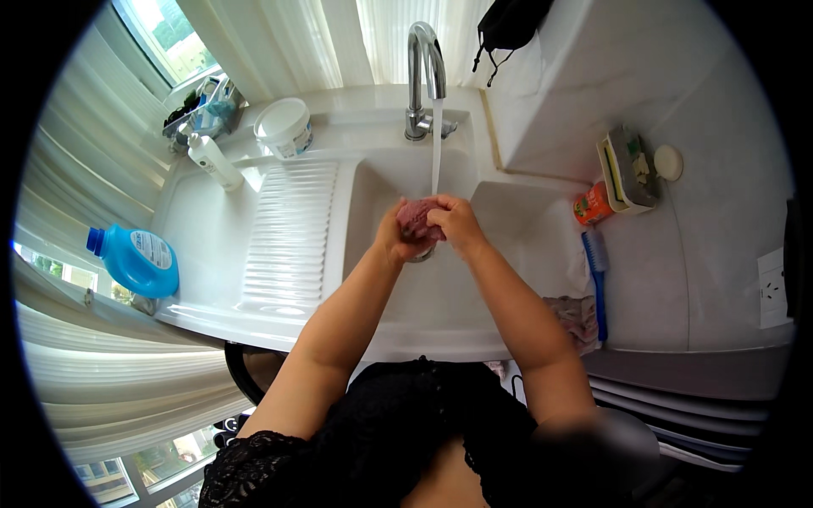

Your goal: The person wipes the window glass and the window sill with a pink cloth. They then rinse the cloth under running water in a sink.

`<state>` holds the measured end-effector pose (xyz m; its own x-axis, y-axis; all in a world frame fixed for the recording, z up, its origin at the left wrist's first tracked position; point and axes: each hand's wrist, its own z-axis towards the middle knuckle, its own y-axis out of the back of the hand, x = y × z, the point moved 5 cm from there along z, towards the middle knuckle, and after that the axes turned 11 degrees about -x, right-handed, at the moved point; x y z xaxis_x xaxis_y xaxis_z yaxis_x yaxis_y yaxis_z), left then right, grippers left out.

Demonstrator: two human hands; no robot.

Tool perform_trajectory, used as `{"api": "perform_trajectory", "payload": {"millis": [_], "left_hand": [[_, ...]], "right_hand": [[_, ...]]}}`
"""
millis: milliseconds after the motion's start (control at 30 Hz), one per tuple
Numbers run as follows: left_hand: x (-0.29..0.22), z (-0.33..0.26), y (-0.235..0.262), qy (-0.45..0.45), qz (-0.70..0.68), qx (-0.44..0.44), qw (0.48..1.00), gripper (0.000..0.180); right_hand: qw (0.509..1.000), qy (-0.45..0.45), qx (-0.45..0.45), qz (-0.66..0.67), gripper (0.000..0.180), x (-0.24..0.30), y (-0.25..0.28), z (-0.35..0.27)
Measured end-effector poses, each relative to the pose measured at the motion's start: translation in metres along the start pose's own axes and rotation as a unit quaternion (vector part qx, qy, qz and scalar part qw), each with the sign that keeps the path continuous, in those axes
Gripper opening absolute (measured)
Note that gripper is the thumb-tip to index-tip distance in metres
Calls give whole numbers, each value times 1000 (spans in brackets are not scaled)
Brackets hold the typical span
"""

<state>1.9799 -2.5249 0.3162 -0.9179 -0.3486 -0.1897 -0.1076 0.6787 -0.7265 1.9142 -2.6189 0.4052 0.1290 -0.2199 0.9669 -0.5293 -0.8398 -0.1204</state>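
Note:
Both my hands meet over the sink basin [373, 199], just below a stream of water running from the chrome faucet [423, 68]. Between them is a bunched-up pink cloth [417, 218], which looks wet. My left hand [393, 235] cups the cloth from the left and below, fingers curled about it. On the other side my right hand [458, 225] presses its fingers into the cloth's right edge. The drain under the hands is mostly hidden by them.
Left of the basin is a ribbed washboard [290, 237]. A blue detergent bottle [140, 258], a white bottle [213, 161] and a white bucket [284, 127] stand around it. To the right are an orange container [593, 204], a blue brush [596, 271] and a crumpled cloth [576, 317].

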Motion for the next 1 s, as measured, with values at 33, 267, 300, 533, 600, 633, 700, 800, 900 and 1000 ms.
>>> {"api": "perform_trajectory", "payload": {"millis": [33,267,300,533,600,633,700,800,900,1000], "left_hand": [[3,-3,-2,-8,6,-18,1000,37],[19,-22,-23,-41,18,-47,998,37],[21,-21,-25,-33,3,-31,999,39],[21,-49,-31,51,161,28,985,49],[23,-64,-35,92,257,103,956,47],[22,-61,-32,69,300,87,947,42],[17,-52,-27,25,384,54,922,34],[9,-41,-27,30,461,39,886,28],[11,-44,-35,36,477,24,878,26],[13,-41,-40,8,517,4,856,30]], "right_hand": [[999,-28,20,3,35,-2,3,0],[961,-181,-76,196,41,-65,24,19],[941,-235,-44,238,40,-74,16,15],[962,-54,-101,250,23,-51,20,30],[977,-82,-61,188,25,-40,15,24],[982,-98,-40,156,26,-33,11,18],[994,-50,-10,100,28,-20,5,18],[998,10,45,30,27,-13,2,19],[996,55,72,-21,23,-6,-1,18],[987,103,7,-120,23,-4,-1,20]]}}
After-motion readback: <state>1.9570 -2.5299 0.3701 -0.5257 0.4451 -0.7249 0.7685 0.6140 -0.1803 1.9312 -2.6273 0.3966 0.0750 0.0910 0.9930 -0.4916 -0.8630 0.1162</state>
